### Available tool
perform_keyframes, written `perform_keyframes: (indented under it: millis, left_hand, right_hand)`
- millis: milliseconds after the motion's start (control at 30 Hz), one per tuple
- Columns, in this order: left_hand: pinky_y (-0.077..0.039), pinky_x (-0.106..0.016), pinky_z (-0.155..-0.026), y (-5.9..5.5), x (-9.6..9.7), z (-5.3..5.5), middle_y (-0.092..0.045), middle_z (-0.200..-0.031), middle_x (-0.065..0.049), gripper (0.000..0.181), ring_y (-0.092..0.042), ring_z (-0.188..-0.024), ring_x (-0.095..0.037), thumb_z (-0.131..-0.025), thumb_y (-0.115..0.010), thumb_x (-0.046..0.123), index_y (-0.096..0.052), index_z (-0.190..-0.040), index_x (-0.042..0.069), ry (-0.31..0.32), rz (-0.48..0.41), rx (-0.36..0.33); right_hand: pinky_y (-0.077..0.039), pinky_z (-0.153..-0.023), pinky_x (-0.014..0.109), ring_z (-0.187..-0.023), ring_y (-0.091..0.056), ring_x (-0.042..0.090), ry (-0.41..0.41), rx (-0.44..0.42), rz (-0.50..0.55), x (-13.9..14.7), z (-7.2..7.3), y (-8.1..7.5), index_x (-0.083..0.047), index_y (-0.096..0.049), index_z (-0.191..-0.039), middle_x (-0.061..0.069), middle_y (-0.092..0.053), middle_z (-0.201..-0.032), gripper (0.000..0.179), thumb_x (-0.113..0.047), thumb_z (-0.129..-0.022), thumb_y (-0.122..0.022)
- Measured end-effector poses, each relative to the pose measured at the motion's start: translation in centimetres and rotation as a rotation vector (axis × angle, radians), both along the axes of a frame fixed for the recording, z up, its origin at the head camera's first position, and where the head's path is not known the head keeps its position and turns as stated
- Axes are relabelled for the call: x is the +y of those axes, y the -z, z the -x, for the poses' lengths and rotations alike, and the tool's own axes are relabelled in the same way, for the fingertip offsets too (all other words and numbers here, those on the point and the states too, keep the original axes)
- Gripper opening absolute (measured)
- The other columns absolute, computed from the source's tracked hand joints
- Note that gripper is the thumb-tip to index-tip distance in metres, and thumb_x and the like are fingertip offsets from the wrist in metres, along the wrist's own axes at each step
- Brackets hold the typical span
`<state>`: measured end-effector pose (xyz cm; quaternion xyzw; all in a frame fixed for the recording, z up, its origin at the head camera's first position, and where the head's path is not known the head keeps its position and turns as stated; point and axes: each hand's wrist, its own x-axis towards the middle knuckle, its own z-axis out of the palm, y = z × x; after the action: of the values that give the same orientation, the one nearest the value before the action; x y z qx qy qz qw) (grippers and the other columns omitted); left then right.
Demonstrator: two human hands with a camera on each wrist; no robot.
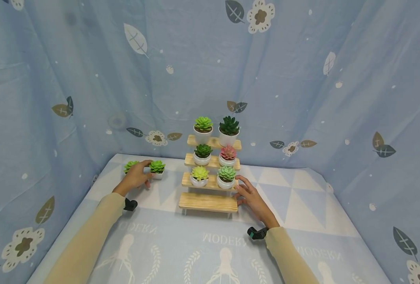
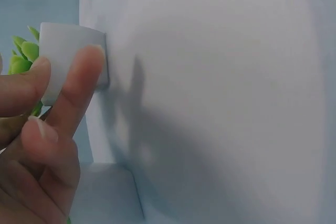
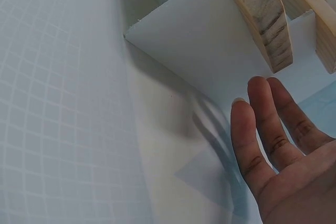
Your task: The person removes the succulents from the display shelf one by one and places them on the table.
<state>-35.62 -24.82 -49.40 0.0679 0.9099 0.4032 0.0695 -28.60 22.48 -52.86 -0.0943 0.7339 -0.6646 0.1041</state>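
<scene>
My left hand (image 1: 135, 176) reaches to a bright green succulent (image 1: 157, 166) in a white pot (image 2: 60, 38) on the table. Its fingers are spread about the pot, one stretched across it in the left wrist view; whether they touch it is unclear. A second green succulent (image 1: 129, 165) stands to the left, partly hidden by that hand. My right hand (image 1: 254, 202) is beside the right side of a stepped wooden stand (image 1: 208, 202), fingers loosely extended and holding nothing. In the right wrist view its fingertips come close to a wooden shelf end (image 3: 262, 19).
The stand's upper three steps each bear two potted succulents, among them a pink one (image 1: 228, 153) and a dark green one (image 1: 229, 126). The lowest step is bare wood. A patterned cloth covers the table (image 1: 174, 244); blue curtains (image 1: 202, 71) hang behind and at both sides.
</scene>
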Motion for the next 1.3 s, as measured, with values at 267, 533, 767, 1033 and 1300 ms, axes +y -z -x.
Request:
perform_keyframes:
  millis: [267,533,767,1033,1300]
  left_hand:
    - [-0.054,-0.047,-0.064,-0.6,0.1,-0.3,-0.036,-0.157,-0.027,0.070,-0.070,-0.062,-0.030,-0.101,-0.068,0.008,-0.032,-0.161,0.007,0.000,-0.023,0.025]
    - [-0.032,-0.062,-0.109,-1.6,-0.3,-0.6,-0.040,-0.158,-0.023,0.074,-0.071,-0.064,-0.030,-0.097,-0.074,0.016,-0.034,-0.159,0.006,0.019,-0.001,0.090]
    - [-0.050,-0.048,-0.079,-2.1,-0.4,-1.2,-0.045,-0.154,-0.019,0.064,-0.071,-0.067,-0.031,-0.101,-0.070,0.024,-0.042,-0.156,0.008,-0.001,0.038,0.150]
    - [-0.048,-0.038,-0.043,-3.2,0.9,-2.6,-0.054,-0.144,-0.017,0.051,-0.065,-0.069,-0.048,-0.102,-0.069,0.024,-0.050,-0.148,0.013,0.037,-0.090,0.193]
    - [-0.049,-0.038,-0.047,-3.9,2.9,-4.0,-0.063,-0.128,-0.017,0.043,-0.061,-0.059,-0.036,-0.101,-0.071,0.027,-0.057,-0.140,0.013,0.085,-0.140,0.257]
  right_hand:
    - [-0.056,-0.077,0.047,-0.102,-0.064,0.028,0.003,-0.011,0.013,-0.1,-0.1,-0.2,-0.034,-0.043,-0.152,0.016,-0.054,-0.136,0.050,-0.042,-0.106,-0.059]
    - [-0.056,-0.078,0.049,-0.103,-0.064,0.029,0.008,-0.012,0.017,-0.1,-0.1,-0.3,-0.035,-0.043,-0.151,0.016,-0.053,-0.137,0.050,-0.045,-0.105,-0.060]
    - [-0.056,-0.075,0.044,-0.103,-0.063,0.030,0.005,-0.014,0.018,-0.1,-0.1,-0.3,-0.035,-0.043,-0.151,0.017,-0.052,-0.138,0.050,-0.044,-0.105,-0.060]
    - [-0.056,-0.075,0.044,-0.103,-0.063,0.030,0.011,-0.016,0.019,0.0,-0.1,-0.3,-0.035,-0.044,-0.151,0.017,-0.053,-0.137,0.050,-0.044,-0.105,-0.060]
    - [-0.057,-0.076,0.043,-0.105,-0.064,0.030,0.013,-0.011,0.019,-0.1,-0.1,-0.1,-0.034,-0.043,-0.152,0.017,-0.053,-0.139,0.051,-0.044,-0.105,-0.060]
